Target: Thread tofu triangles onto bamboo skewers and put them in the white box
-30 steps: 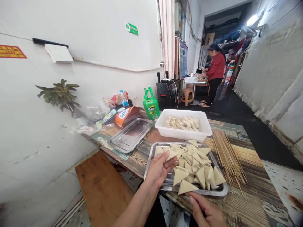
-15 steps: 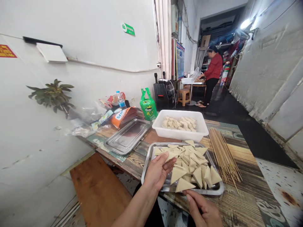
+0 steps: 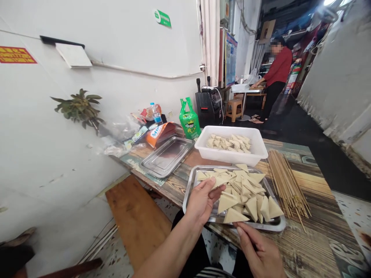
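My left hand [image 3: 203, 200] is closed on a pale tofu triangle [image 3: 220, 181], held between thumb and fingers over the near left part of a metal tray [image 3: 188, 193]. Several more tofu triangles [image 3: 252, 206] lie heaped in that tray. By the tray's near rim, my right hand [image 3: 259, 245] has thumb and forefinger pinched together; what they grip, if anything, is too small to make out. To the tray's right, a bundle of thin wooden skewers [image 3: 286, 181] lies on the wooden table [image 3: 321, 193].
Behind the tray stands a white plastic tub [image 3: 232, 155] with more pale pieces in it. A second metal tray [image 3: 168, 156], a green bag [image 3: 189, 121], an orange packet [image 3: 160, 133] and a water bottle [image 3: 155, 114] sit leftward. A person in red [image 3: 279, 69] works at a far table.
The camera view has swung left and slightly down, so everything appears further right and higher. Both hands keep nearly the same pose at the tray.
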Demonstrator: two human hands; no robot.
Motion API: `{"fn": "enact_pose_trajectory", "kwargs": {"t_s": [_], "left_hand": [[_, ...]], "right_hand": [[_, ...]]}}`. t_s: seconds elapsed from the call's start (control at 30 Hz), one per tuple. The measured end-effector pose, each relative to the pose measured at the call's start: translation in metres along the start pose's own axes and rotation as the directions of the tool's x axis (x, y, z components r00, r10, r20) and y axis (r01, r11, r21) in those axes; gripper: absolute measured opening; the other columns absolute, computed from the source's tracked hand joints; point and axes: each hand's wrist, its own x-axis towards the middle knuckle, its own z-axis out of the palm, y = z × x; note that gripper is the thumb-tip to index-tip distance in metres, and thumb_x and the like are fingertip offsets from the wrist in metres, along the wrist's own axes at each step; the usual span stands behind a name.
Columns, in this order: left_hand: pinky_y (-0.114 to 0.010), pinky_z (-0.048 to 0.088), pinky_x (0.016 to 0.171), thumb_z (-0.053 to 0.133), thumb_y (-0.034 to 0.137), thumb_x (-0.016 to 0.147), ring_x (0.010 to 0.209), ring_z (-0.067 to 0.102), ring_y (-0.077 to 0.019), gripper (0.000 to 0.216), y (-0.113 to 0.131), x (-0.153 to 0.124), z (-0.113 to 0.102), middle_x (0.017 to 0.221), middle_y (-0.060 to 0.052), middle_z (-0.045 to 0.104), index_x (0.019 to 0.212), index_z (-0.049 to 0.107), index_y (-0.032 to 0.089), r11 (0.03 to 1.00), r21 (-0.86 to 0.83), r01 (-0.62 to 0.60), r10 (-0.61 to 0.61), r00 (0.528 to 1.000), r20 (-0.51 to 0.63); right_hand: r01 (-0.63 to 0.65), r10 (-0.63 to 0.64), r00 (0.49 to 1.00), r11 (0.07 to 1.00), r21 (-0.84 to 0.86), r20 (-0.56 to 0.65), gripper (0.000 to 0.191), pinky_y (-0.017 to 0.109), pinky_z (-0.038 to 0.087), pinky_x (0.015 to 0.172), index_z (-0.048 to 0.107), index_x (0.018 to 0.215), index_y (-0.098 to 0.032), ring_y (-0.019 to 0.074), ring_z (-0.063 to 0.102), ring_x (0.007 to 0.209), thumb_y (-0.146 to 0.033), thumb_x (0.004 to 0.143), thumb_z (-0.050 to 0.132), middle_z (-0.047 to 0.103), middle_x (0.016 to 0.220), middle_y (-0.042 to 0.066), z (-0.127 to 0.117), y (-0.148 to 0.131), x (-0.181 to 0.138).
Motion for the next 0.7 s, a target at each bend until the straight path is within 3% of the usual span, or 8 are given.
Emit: {"fn": "enact_pose_trajectory", "kwargs": {"t_s": [0.27, 0.47, 0.7], "left_hand": [[-0.027, 0.051, 0.070, 0.068, 0.026, 0.068, 0.073, 0.065, -0.0169, 0.025, 0.003, -0.009, 0.009, 0.087, -0.011, 0.067, 0.086, 0.060, 0.011, 1.000, -0.011, -0.011, 0.010, 0.999, -0.046], [-0.029, 0.051, 0.073, 0.068, 0.030, 0.067, 0.077, 0.065, -0.0203, 0.028, -0.004, -0.013, 0.013, 0.078, -0.009, 0.068, 0.088, 0.064, 0.012, 1.000, -0.016, 0.014, -0.014, 1.000, 0.010], [-0.030, 0.049, 0.076, 0.066, 0.034, 0.069, 0.081, 0.064, -0.0205, 0.031, -0.001, -0.016, 0.018, 0.081, -0.009, 0.069, 0.092, 0.064, 0.014, 0.999, 0.035, -0.017, 0.017, 1.000, 0.009]], "right_hand": [[0.039, -0.039, 0.999, 0.999, -0.021, 0.009, 0.025, 0.022, 0.054, 0.071, 0.068, 0.094, -0.017, 0.0175, 0.068, 0.077, -0.029, 0.083, 0.049, 0.072, 0.089, 0.007, 0.000, 0.000, 0.000], [0.054, -0.054, 0.999, 0.998, -0.033, 0.002, 0.026, 0.022, 0.054, 0.070, 0.068, 0.095, -0.018, 0.0179, 0.068, 0.077, -0.030, 0.084, 0.048, 0.072, 0.088, 0.007, 0.001, 0.000, 0.002], [-0.058, 0.058, 0.998, 0.998, 0.011, 0.010, 0.025, 0.020, 0.053, 0.069, 0.067, 0.094, -0.017, 0.0170, 0.068, 0.076, -0.031, 0.083, 0.050, 0.072, 0.086, 0.006, -0.002, 0.004, 0.003]]}}
